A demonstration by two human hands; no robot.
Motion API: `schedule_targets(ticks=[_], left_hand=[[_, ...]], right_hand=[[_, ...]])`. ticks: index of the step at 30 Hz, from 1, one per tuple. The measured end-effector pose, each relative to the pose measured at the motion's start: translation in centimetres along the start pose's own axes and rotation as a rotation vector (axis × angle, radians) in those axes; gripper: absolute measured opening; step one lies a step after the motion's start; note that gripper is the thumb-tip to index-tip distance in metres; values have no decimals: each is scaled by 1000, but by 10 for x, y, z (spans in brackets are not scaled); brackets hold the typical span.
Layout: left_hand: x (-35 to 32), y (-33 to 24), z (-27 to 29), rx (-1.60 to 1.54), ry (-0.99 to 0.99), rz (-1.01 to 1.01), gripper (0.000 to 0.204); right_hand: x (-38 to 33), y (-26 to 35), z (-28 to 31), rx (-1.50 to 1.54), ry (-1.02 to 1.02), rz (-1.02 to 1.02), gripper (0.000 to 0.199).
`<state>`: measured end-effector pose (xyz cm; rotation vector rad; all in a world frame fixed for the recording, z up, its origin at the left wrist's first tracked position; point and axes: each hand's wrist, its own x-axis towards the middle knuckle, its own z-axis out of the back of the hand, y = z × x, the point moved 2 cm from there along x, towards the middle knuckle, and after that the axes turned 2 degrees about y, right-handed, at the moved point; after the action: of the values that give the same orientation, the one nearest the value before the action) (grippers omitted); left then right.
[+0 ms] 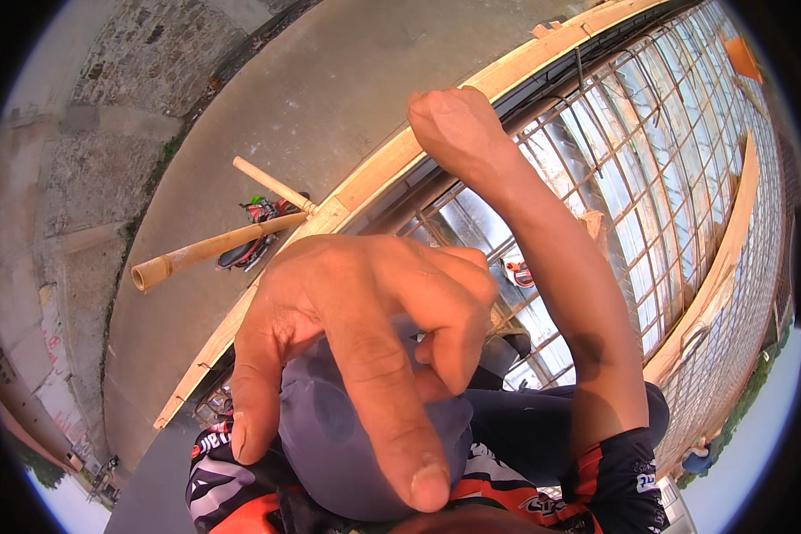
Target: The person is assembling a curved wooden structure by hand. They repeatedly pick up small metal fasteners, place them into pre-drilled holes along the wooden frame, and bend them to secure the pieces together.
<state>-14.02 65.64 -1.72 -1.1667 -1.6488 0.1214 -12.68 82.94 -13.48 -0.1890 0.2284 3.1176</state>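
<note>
Close in front, my left hand (374, 303) is large in view, its thumb and one long finger stretched out and apart, the other fingers bent. Behind it shows a rounded dark grey cloth-like thing (329, 445); whether the fingers touch it I cannot tell. My right arm reaches up and away, and my right hand (454, 125) is closed in a fist at the long wooden beam (365, 182). Whatever lies inside that fist is hidden. To the right of the beam spreads a grid of steel rebar (641, 169) over shiny sheets.
Two bamboo poles (196, 255) stick out left of the beam. A motorbike (249, 249) stands on the paved ground far below, with a stone wall (142, 71) beyond. A curved plank (712, 294) crosses the rebar. At far lower right is another person (699, 458).
</note>
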Motion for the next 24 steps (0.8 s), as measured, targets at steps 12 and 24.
schedule_targets(ticks=[12,24], left_hand=[[19,-19,-8,145,154,140,53],[2,-32,-4,271,113,124,47]], right_hand=[[-80,4,-66,310,-471,-138,12],[7,-60,-27,471,145,-303,22]])
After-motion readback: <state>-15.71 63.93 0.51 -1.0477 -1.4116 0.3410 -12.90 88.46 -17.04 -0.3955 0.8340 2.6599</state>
